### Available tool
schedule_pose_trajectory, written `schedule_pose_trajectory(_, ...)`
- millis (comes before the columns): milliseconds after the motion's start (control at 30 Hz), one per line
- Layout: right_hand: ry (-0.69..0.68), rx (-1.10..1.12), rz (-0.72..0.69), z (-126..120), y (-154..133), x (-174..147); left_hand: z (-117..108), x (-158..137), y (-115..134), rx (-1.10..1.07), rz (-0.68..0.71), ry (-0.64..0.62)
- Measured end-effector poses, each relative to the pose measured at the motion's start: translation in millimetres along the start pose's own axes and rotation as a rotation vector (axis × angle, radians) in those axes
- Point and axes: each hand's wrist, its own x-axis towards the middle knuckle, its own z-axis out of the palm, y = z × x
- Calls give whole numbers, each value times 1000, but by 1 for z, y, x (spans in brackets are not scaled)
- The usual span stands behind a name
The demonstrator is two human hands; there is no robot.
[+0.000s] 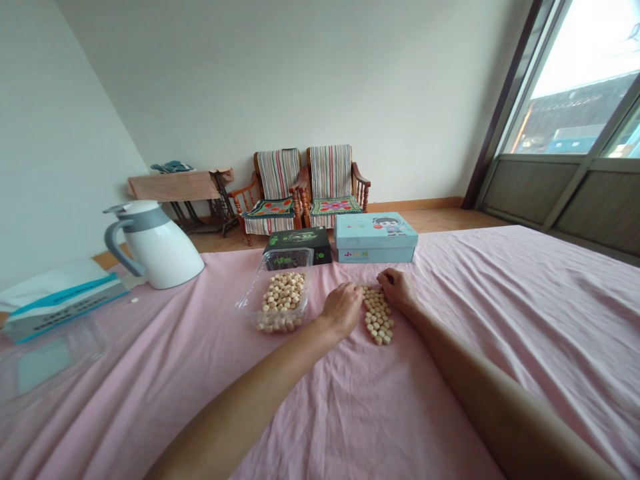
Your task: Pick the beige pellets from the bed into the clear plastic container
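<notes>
Small round beige pieces (379, 321), perhaps wooden beads or little biscuits, lie in a single-layer patch on the pink cloth. My left hand (343, 309) rests at the patch's left edge, fingers curled together at its upper part. On the other side, my right hand (399, 288) bends over the upper right edge, thumb and fingers pinched. Whatever either hand holds is hidden or too small to make out. Left of my hands, a clear plastic tub (249, 293) contains many more of the same beige pieces (285, 293).
Behind the tub lies a black box (323, 245), beside a light blue shoe box (377, 238). A white jug with a grey handle (165, 250) stands at the left, near a tissue pack (65, 307) and a clear plastic lid (50, 363). Two wooden armchairs (330, 177) stand beyond.
</notes>
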Motion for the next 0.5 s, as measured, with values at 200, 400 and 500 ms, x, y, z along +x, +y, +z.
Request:
schedule_pose_trajectory(200,0,13,7,-1,-2,-1,12,5,-2,-27,-41,24)
schedule_pose_trajectory(400,0,15,16,-3,-7,-3,-24,-10,1,-68,12,108)
schedule_pose_trajectory(500,-2,11,15,-4,-7,-3,-61,-23,-10,7,21,265)
